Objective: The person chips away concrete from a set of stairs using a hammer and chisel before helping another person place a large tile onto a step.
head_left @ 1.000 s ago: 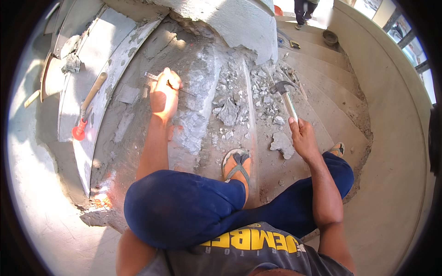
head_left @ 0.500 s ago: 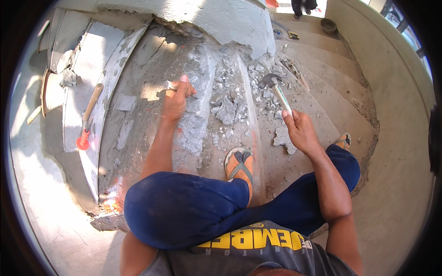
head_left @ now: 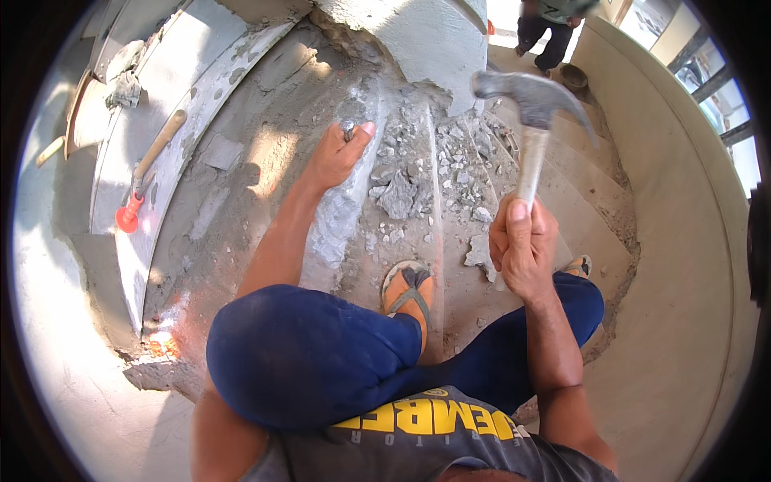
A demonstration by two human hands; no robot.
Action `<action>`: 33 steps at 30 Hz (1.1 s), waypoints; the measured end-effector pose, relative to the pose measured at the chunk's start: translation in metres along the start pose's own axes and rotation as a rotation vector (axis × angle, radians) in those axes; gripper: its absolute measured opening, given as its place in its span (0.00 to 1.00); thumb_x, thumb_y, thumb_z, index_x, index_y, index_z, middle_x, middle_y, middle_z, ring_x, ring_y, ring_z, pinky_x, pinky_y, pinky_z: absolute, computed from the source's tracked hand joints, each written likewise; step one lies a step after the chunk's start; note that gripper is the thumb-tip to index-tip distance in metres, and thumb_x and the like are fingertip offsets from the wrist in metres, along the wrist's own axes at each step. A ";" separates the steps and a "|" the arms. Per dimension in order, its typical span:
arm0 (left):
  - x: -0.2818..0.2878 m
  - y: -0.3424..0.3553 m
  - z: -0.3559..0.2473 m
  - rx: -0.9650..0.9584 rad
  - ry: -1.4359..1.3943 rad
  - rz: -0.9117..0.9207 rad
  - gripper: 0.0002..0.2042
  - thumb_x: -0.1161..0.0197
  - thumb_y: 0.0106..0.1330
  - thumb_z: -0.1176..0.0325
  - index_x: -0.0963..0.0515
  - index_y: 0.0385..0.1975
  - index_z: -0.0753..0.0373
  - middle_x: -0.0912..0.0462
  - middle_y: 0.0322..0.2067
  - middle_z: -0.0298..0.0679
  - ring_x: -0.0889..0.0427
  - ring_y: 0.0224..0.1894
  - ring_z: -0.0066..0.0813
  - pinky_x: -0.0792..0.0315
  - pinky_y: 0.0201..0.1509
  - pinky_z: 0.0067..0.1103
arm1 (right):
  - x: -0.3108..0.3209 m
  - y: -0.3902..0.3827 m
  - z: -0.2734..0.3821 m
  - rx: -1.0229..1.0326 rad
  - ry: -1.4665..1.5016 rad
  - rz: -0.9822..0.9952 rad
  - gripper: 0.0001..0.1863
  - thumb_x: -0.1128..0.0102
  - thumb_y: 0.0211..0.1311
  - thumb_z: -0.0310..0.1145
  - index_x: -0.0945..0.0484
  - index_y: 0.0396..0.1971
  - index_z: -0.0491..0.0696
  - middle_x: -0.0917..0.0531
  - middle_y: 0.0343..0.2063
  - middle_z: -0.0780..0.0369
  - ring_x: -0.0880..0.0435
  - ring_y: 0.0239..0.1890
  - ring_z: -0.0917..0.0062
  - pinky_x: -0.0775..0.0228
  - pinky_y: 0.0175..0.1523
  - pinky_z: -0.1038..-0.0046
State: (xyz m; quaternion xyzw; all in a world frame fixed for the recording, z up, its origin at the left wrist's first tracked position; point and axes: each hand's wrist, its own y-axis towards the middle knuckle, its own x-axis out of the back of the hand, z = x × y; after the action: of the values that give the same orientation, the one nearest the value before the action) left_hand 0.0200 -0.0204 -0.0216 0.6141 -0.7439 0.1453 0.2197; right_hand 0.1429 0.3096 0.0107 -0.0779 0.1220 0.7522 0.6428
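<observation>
**Hammer high, thumb in harm's way!**

From my remote seat, I've the right grip (head_left: pixel 526 247) wrapped tight around the hammer (head_left: pixel 532 161), head up in the air. My left grip (head_left: pixel 333 161) is curled around a metal tool (head_left: pixel 348 131); just its end peeks out beside the thumb, so I can't tell its angle. Danger there, I reckon: a misaimed swing could crack that thumb! Below, rubble (head_left: pixel 397 197) lies near the sandalled foot (head_left: pixel 409 291); a flying chip could catch it. Farther out, a person (head_left: pixel 550 32) stands by the steps (head_left: pixel 590 213): a slipping handle could send the hammer that way.
</observation>
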 end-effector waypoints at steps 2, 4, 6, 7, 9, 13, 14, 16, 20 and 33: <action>0.004 -0.001 0.000 -0.021 -0.022 -0.003 0.29 0.44 0.76 0.45 0.35 0.13 0.56 0.40 0.12 0.25 0.43 0.18 0.17 0.47 0.22 0.26 | -0.027 0.004 0.030 0.231 0.119 -0.011 0.21 0.55 0.81 0.46 0.34 0.30 0.45 0.35 0.15 0.69 0.39 0.14 0.88 0.48 0.17 0.80; 0.013 -0.005 0.006 0.056 0.081 0.004 0.28 0.43 0.76 0.48 0.34 0.14 0.56 0.39 0.13 0.26 0.42 0.18 0.17 0.46 0.22 0.26 | -0.049 0.012 0.049 0.477 0.082 -0.006 0.23 0.58 0.82 0.47 0.38 0.28 0.46 0.39 0.14 0.70 0.45 0.12 0.89 0.52 0.13 0.81; 0.012 0.001 0.016 0.088 0.132 0.015 0.25 0.43 0.76 0.50 0.32 0.16 0.57 0.36 0.14 0.27 0.40 0.19 0.18 0.43 0.24 0.26 | -0.054 0.017 0.036 0.446 -0.086 0.048 0.18 0.49 0.79 0.39 0.31 0.32 0.40 0.30 0.14 0.62 0.33 0.12 0.80 0.43 0.18 0.74; 0.013 0.002 0.027 0.099 0.143 0.008 0.24 0.44 0.77 0.51 0.31 0.18 0.57 0.34 0.15 0.27 0.38 0.20 0.19 0.40 0.26 0.26 | -0.064 0.024 0.024 0.401 -0.264 0.072 0.17 0.48 0.78 0.38 0.30 0.32 0.40 0.29 0.14 0.59 0.32 0.12 0.77 0.41 0.18 0.72; 0.003 -0.002 0.027 -0.038 0.111 -0.084 0.21 0.45 0.77 0.51 0.28 0.23 0.59 0.30 0.17 0.29 0.33 0.22 0.21 0.36 0.28 0.28 | -0.069 0.029 0.014 0.205 -0.544 0.194 0.16 0.46 0.77 0.36 0.29 0.32 0.38 0.27 0.15 0.54 0.30 0.12 0.72 0.39 0.20 0.68; -0.006 0.000 -0.006 -0.208 0.118 -0.102 0.21 0.44 0.76 0.51 0.23 0.29 0.63 0.25 0.20 0.30 0.28 0.26 0.24 0.32 0.32 0.32 | -0.065 0.029 0.038 0.127 -0.639 0.275 0.17 0.46 0.77 0.38 0.27 0.31 0.38 0.27 0.16 0.54 0.30 0.12 0.70 0.36 0.22 0.65; -0.001 -0.007 -0.008 -0.107 0.144 -0.014 0.21 0.44 0.76 0.51 0.22 0.29 0.64 0.24 0.21 0.30 0.28 0.27 0.25 0.31 0.33 0.33 | -0.065 0.020 0.050 0.200 -0.581 0.232 0.18 0.47 0.78 0.39 0.27 0.31 0.39 0.26 0.15 0.56 0.30 0.12 0.72 0.36 0.22 0.66; 0.010 -0.008 -0.005 0.105 0.233 0.050 0.23 0.44 0.76 0.49 0.27 0.24 0.63 0.30 0.20 0.30 0.34 0.27 0.21 0.36 0.31 0.31 | -0.068 0.013 0.082 0.316 -0.361 0.028 0.22 0.53 0.81 0.46 0.33 0.27 0.47 0.34 0.14 0.70 0.38 0.13 0.87 0.48 0.16 0.78; 0.004 -0.002 -0.004 0.101 0.192 0.082 0.24 0.44 0.76 0.49 0.32 0.22 0.61 0.35 0.19 0.29 0.38 0.25 0.19 0.39 0.29 0.30 | -0.067 0.014 0.089 0.526 0.073 -0.109 0.23 0.54 0.81 0.48 0.37 0.26 0.49 0.36 0.14 0.70 0.40 0.11 0.88 0.52 0.13 0.81; 0.006 -0.004 0.005 0.072 0.189 0.031 0.28 0.42 0.72 0.41 0.38 0.19 0.57 0.43 0.17 0.29 0.44 0.22 0.19 0.46 0.22 0.30 | -0.058 0.017 0.110 0.579 0.247 -0.086 0.20 0.55 0.81 0.50 0.35 0.30 0.51 0.42 0.14 0.72 0.43 0.11 0.89 0.55 0.10 0.82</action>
State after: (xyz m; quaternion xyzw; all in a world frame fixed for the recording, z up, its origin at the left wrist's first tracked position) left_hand 0.0225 -0.0285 -0.0228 0.5937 -0.7236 0.2326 0.2643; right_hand 0.1395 0.2837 0.1336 0.0124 0.4049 0.6434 0.6496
